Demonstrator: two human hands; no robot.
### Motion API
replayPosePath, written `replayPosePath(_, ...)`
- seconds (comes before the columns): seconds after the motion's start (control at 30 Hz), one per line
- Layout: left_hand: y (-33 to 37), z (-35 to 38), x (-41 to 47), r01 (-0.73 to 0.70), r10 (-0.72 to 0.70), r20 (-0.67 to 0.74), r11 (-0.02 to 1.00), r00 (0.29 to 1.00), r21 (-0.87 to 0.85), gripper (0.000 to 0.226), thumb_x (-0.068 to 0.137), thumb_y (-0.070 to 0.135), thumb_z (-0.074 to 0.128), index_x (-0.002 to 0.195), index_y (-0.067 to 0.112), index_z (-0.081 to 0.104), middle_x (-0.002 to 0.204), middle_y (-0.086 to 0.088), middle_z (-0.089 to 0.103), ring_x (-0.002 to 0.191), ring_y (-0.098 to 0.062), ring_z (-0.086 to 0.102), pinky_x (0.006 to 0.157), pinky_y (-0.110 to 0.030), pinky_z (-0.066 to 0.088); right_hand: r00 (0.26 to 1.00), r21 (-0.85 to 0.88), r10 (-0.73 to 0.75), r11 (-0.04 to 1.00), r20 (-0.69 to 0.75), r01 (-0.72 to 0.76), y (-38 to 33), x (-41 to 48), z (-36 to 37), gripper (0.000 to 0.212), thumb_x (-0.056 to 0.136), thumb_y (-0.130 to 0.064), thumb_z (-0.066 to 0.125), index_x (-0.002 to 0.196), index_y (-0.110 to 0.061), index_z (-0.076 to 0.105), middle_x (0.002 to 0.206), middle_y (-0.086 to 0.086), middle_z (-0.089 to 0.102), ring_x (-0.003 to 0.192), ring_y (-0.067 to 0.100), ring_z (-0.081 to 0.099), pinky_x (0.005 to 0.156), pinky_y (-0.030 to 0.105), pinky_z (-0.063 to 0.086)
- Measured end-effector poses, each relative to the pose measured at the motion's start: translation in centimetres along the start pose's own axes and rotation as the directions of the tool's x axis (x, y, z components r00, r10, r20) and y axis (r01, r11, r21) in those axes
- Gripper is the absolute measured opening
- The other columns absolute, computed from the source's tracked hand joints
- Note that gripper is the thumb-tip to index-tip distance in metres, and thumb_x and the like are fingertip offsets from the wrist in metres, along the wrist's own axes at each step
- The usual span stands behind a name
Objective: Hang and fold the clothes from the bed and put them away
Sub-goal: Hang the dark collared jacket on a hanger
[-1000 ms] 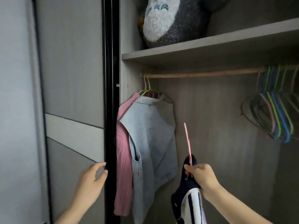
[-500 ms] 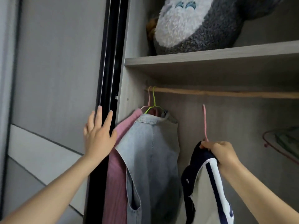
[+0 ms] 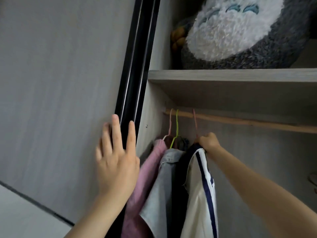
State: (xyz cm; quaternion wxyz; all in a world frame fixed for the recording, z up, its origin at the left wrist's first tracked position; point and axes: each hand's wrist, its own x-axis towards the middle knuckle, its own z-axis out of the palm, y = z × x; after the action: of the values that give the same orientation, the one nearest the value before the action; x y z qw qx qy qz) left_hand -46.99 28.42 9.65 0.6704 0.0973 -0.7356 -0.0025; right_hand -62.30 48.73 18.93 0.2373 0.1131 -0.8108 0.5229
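since half a second before, my right hand [image 3: 208, 142] had carried the pink hanger [image 3: 195, 121] up and to the left. its hook had hung short of the wooden rail [image 3: 248, 121] and now reached it, just beside the green hanger [image 3: 176, 127]. whether it had caught over the rail i could not tell. my fingers were curled tight round the hanger's neck, at the navy collar of the white and navy top [image 3: 199, 194]. the top hung from the hanger and now pressed against the denim garment [image 3: 163, 182]. my left hand [image 3: 116, 162] stayed flat on the grey sliding door [image 3: 60, 83], fingers straight and a little spread, their tips across its glossy black edge strip [image 3: 132, 74].

the hanging bay held three pieces bunched at its left end: a pink knit [image 3: 147, 170] on a pale pink hanger [image 3: 170, 124], the denim on the green one, then my top. on the shelf [image 3: 223, 75] above lay a shaggy grey plush toy [image 3: 231, 31] with a fluffy white belly. the hangers were thin wire, the rail a round bare pole, and the shelf and walls matte wood-grain board.
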Motion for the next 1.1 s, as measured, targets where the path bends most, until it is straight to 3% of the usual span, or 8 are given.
replayPosePath(0.27, 0.3, -0.5, 0.3, 0.027, -0.027, 0.013, 0.999, 1.0, 0.04, 0.081, 0.06, 0.004, 0.078, 0.135, 0.003, 0.048, 0.143, -0.032, 0.035, 0.119, -0.051, 0.048, 0.083, -0.053, 0.048, 0.991, -0.321, -0.071, 0.941, 0.114, 0.105, -0.3, 1.5, 5.8, 0.037, 0.085, -0.005, 0.057, 0.052, -0.007, 0.041, 0.054, 0.005, 0.041, 0.056, 0.021, 0.043, 0.053, 0.028, 0.033)
replayPosePath(0.43, 0.4, -0.6, 0.2, 0.024, -0.024, 0.005, 0.999, 1.0, 0.048, 0.085, 0.057, 0.005, 0.08, 0.135, 0.004, 0.048, 0.143, -0.03, 0.035, 0.12, -0.049, 0.048, 0.083, -0.052, 0.048, 0.99, -0.446, -0.084, 0.886, 0.112, 0.126, -0.3, 0.2, 5.8, 0.016, 0.088, -0.018, 0.052, 0.079, -0.005, 0.053, 0.072, 0.007, 0.051, 0.073, 0.025, 0.049, 0.064, 0.028, 0.036)
replayPosePath(0.5, 0.5, -0.6, 0.2, 0.033, -0.033, 0.001, 0.999, 0.999, 0.041, 0.087, 0.055, 0.005, 0.08, 0.135, 0.004, 0.048, 0.144, -0.03, 0.036, 0.119, -0.049, 0.048, 0.082, -0.052, 0.048, 0.989, -0.455, -0.091, 0.88, 0.115, 0.134, -0.2, -0.3, 5.5, 0.019, 0.091, -0.021, 0.048, 0.086, -0.006, 0.057, 0.082, 0.01, 0.053, 0.076, 0.027, 0.049, 0.067, 0.028, 0.036)
replayPosePath(0.67, 0.5, -0.5, 0.2, 0.044, -0.044, 0.013, 0.999, 0.999, 0.001, 0.087, 0.055, 0.002, 0.079, 0.136, 0.005, 0.047, 0.145, -0.029, 0.034, 0.12, -0.05, 0.047, 0.082, -0.054, 0.047, 0.942, -0.507, -0.259, 0.795, 0.212, 0.333, 1.0, -2.8, 3.4, 0.036, 0.099, -0.03, 0.038, 0.068, -0.013, 0.046, 0.101, 0.014, 0.054, 0.093, 0.027, 0.052, 0.071, 0.03, 0.037)
replayPosePath(0.83, 1.5, -1.0, -0.3, 0.105, -0.105, 0.012, 0.994, 0.994, -0.006, 0.065, 0.075, -0.001, 0.065, 0.137, 0.005, 0.044, 0.147, -0.033, 0.026, 0.128, -0.052, 0.036, 0.094, -0.061, 0.036, 0.952, -0.607, -0.237, 0.733, 0.193, 0.306, 4.4, -3.7, -2.6, 0.03, 0.099, -0.031, 0.041, 0.107, -0.009, 0.059, 0.124, 0.017, 0.05, 0.114, 0.031, 0.05, 0.088, 0.032, 0.04)
replayPosePath(0.9, 3.6, -1.2, -1.6, 0.073, -0.074, -0.018, 0.997, 0.997, -0.04, 0.044, 0.081, 0.0, 0.055, 0.125, 0.005, 0.054, 0.145, -0.034, 0.029, 0.132, -0.051, 0.031, 0.099, -0.063, 0.03, 0.969, -0.64, -0.188, 0.728, 0.16, 0.247, 6.1, -4.1, -5.9, 0.035, 0.098, -0.026, 0.046, 0.126, -0.008, 0.055, 0.131, 0.018, 0.047, 0.119, 0.032, 0.049, 0.094, 0.03, 0.038)
replayPosePath(0.97, 6.8, -1.1, -3.4, -0.078, 0.077, -0.019, 0.995, 0.997, -0.06, 0.034, 0.076, 0.004, 0.06, 0.11, 0.007, 0.064, 0.14, -0.029, 0.041, 0.131, -0.047, 0.037, 0.102, -0.061, 0.031, 0.985, -0.702, -0.146, 0.691, 0.094, 0.169, 7.9, -4.7, -9.3, 0.037, 0.096, -0.028, 0.049, 0.129, -0.012, 0.054, 0.131, 0.017, 0.046, 0.118, 0.033, 0.049, 0.095, 0.03, 0.039)
replayPosePath(1.1, 12.8, -1.0, -6.7, -0.183, 0.223, 0.26, 0.968, 0.939, -0.17, 0.022, 0.06, 0.016, 0.076, 0.08, 0.007, 0.071, 0.126, -0.024, 0.058, 0.123, -0.042, 0.049, 0.093, -0.06, 0.041, 0.992, -0.857, -0.125, 0.511, -0.003, 0.061, 10.3, -7.0, -16.6, 0.039, 0.096, -0.032, 0.046, 0.131, -0.016, 0.049, 0.129, 0.012, 0.044, 0.122, 0.032, 0.041, 0.094, 0.038, 0.041)
